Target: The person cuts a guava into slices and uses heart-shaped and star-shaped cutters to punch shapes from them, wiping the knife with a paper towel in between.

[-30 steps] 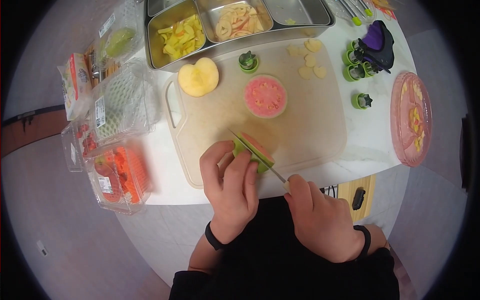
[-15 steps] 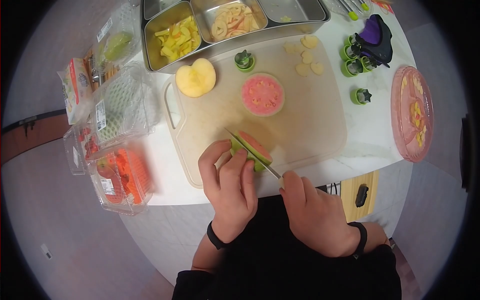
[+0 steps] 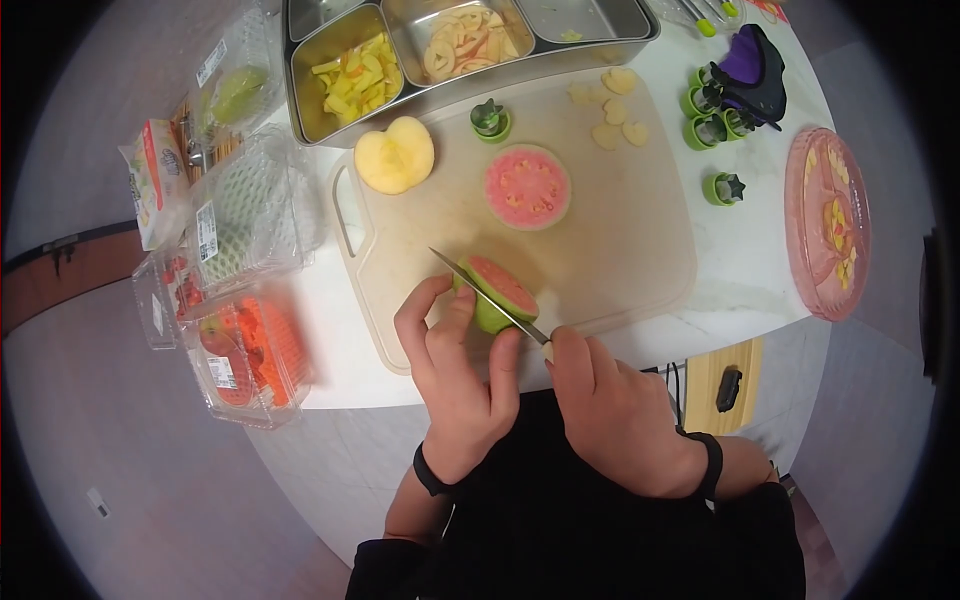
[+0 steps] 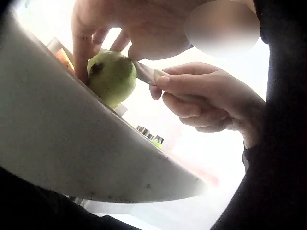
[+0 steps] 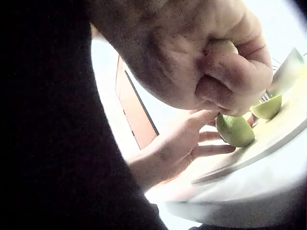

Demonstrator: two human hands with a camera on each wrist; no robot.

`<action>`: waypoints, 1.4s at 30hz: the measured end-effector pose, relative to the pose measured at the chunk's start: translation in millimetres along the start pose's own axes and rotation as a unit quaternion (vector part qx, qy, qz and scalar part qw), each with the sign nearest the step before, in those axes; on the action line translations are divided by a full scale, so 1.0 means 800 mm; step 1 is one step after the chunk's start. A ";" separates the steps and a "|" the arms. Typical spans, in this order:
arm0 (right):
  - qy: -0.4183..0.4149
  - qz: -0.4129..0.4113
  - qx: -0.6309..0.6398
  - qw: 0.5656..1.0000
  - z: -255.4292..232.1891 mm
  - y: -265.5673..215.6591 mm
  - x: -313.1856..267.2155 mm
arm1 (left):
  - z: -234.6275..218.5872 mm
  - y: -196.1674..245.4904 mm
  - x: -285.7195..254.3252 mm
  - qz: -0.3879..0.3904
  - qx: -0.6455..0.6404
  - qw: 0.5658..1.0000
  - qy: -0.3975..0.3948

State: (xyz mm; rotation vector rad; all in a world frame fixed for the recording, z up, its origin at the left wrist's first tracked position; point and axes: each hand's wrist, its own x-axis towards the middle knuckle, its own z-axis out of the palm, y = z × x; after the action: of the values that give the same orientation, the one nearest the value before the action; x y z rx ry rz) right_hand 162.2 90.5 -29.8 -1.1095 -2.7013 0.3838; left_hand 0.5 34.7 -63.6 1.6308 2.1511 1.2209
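On the near part of the cutting board, a guava half with green skin and pink flesh stands tilted. My left hand holds it, fingers on the far left side and thumb near its lower end. The right hand grips a knife by its pale handle. The knife's blade slants across the guava's green side, its tip sticking out past the left fingers. In the left wrist view the green guava half shows a dark stem end. A second guava half lies cut face up farther back.
A pale yellow fruit piece, a green-rimmed cutter and small cut shapes lie on the board. Behind it stands a divided steel container. Clear fruit boxes are at left, more cutters and a pink platter at right.
The knife and right hand have shifted left and slightly away from me, so the tip reaches farther past the guava. The left thumb and fingers have spread wider, and the guava leans more pink side up.
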 end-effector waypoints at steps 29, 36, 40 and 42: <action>-0.055 0.009 -0.007 0.998 -0.006 0.008 -0.007 | 0.004 -0.004 0.014 -0.029 -0.024 0.999 0.008; -0.028 -0.010 -0.008 1.000 0.018 0.003 0.019 | 0.000 -0.009 0.012 -0.061 -0.053 0.997 -0.015; -0.029 -0.001 -0.018 0.999 0.017 0.003 0.018 | 0.000 -0.002 0.012 -0.066 -0.063 0.996 -0.021; -0.022 0.004 -0.008 1.000 0.018 0.005 0.017 | -0.001 0.001 0.012 -0.060 -0.053 0.996 -0.028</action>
State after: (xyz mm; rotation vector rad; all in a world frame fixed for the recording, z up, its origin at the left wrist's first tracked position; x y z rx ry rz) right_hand 151.4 100.9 -43.9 -1.1289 -2.7429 0.3942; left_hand -3.4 42.4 -59.5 1.4546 2.0786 1.2173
